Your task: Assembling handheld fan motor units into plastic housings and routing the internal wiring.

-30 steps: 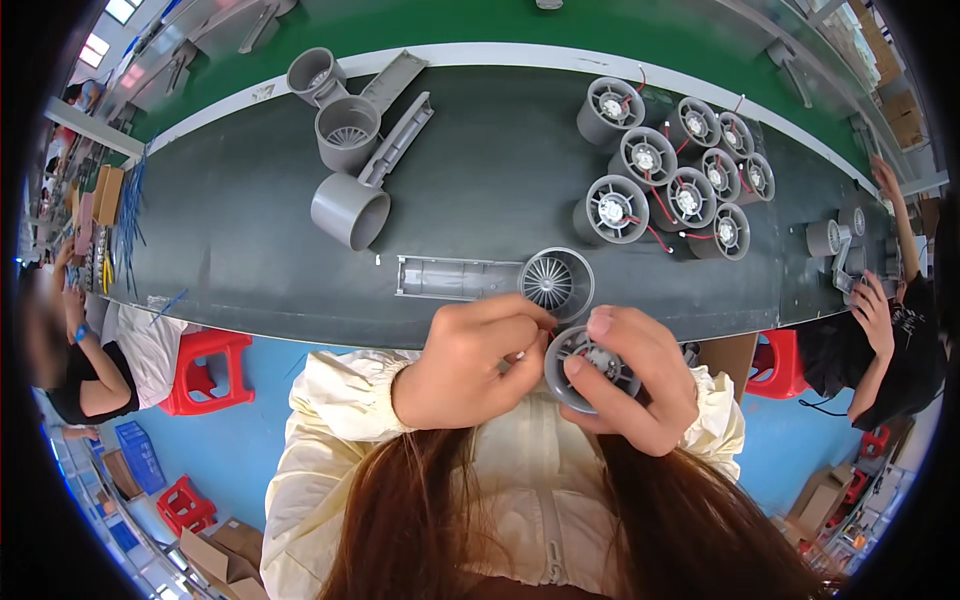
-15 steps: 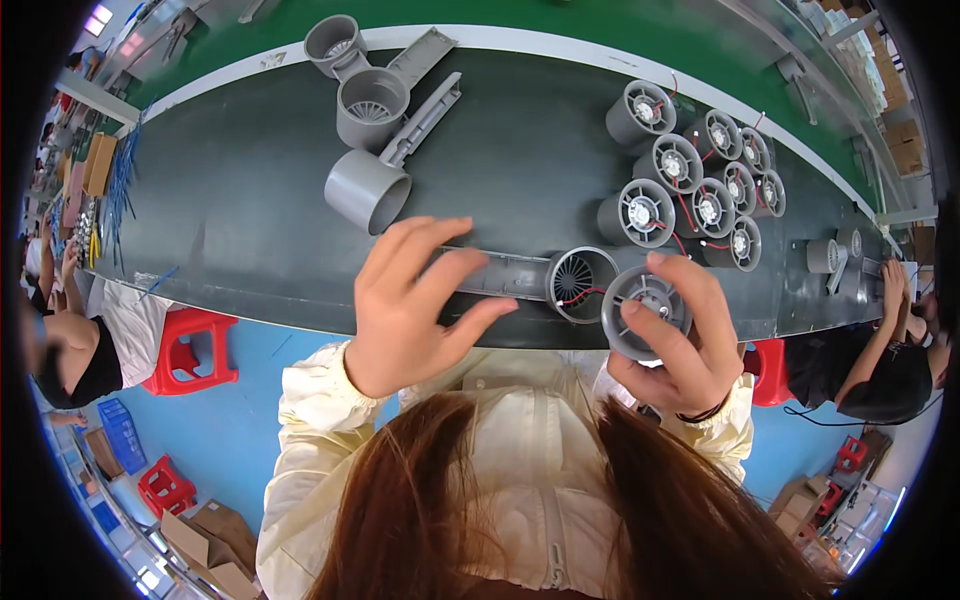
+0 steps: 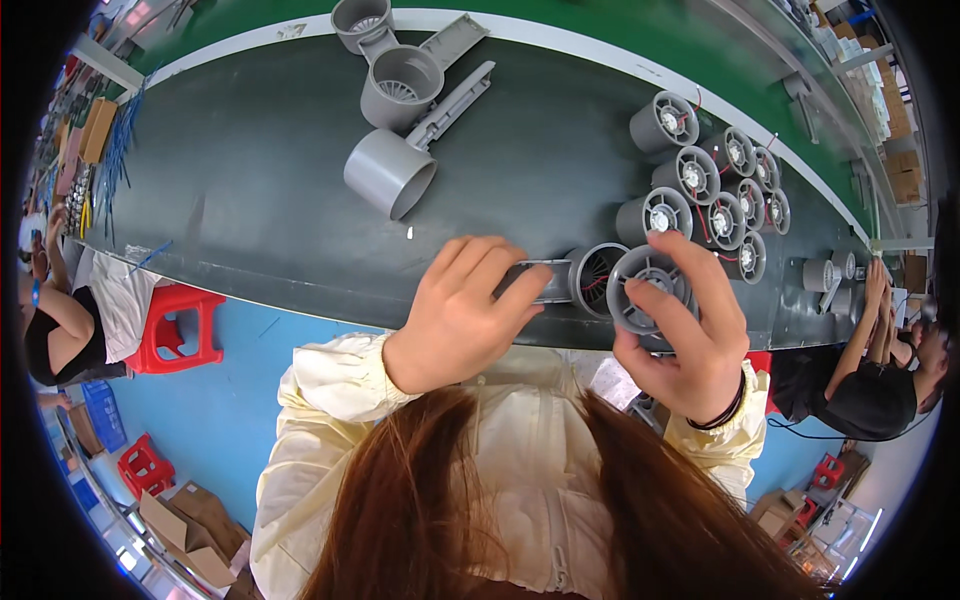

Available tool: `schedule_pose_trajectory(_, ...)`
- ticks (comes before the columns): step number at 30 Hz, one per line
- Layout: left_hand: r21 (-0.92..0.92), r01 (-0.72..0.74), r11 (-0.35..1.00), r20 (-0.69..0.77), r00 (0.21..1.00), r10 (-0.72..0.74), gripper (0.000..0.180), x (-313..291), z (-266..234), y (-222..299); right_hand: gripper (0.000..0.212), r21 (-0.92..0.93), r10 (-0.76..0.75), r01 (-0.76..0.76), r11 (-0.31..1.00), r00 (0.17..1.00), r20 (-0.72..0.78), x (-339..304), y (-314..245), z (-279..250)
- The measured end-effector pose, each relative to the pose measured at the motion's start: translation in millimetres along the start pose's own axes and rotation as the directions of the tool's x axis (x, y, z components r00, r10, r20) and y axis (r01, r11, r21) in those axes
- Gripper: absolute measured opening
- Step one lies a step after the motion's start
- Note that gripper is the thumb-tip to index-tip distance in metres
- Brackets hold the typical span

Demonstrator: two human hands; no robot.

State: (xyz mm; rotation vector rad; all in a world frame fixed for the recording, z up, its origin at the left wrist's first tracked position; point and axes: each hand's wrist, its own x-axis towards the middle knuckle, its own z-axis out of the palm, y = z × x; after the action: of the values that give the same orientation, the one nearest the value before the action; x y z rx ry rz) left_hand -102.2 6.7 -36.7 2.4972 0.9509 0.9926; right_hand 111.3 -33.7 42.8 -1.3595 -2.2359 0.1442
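My left hand [image 3: 470,310] is closed round the channel-shaped handle of a grey hair-dryer-like housing [image 3: 577,282], which lies near the front edge of the bench. Slots show inside its round barrel, whose mouth points right. Between the fingers and thumb of my right hand [image 3: 695,340] is a grey cylindrical fan unit [image 3: 624,268], its spoked round end partly covered by my fingers. The unit sits right beside the barrel's mouth; I cannot tell whether they touch. A red wire inside the barrel is partly visible.
Several grey fan cylinders [image 3: 692,174] with red wires stand at the right. Farther back left are more grey housings [image 3: 390,172] with handles. Blue ties [image 3: 118,165] hang at the bench's left end. People sit both sides, near a red stool [image 3: 170,330].
My left hand has moved right and closed on the housing's handle; before, its fingers were spread above it. My right hand still holds the fan unit, now nearer the barrel.
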Motion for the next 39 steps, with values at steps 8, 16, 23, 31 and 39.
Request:
schedule_pose_trajectory(8, -0.009, 0.023, 1.000, 0.032, 0.999, -0.023, 0.038, 2, 0, 11, 0.034, 0.106, -0.042, 0.032, 0.994, 0.995, 0.091, 11, 2, 7)
schedule_pose_trajectory(16, -0.120, 0.061, 0.991, 0.028, 0.998, -0.058, 0.021, 7, 16, 12, 0.034, 0.189, -0.036, 0.022, 0.982, 0.997, 0.073, 11, 8, 12)
schedule_pose_trajectory(23, -0.234, 0.113, 0.966, 0.068, 0.993, -0.100, 0.011, 12, 17, 1, 0.035, 0.415, -0.054, 0.051, 0.909, 0.999, -0.004, 12, 26, 22)
schedule_pose_trajectory(31, -0.248, 0.171, 0.954, 0.161, 0.978, -0.133, 0.009, 14, 11, -1, 0.032, 0.800, 0.084, 0.052, 0.598, 0.988, -0.128, 7, 43, 57)
schedule_pose_trajectory(39, -0.236, 0.165, 0.958, 0.145, 0.980, -0.133, 0.008, 11, 14, -2, 0.034, 0.740, 0.064, 0.174, 0.650, 0.957, -0.281, -13, 45, 72)
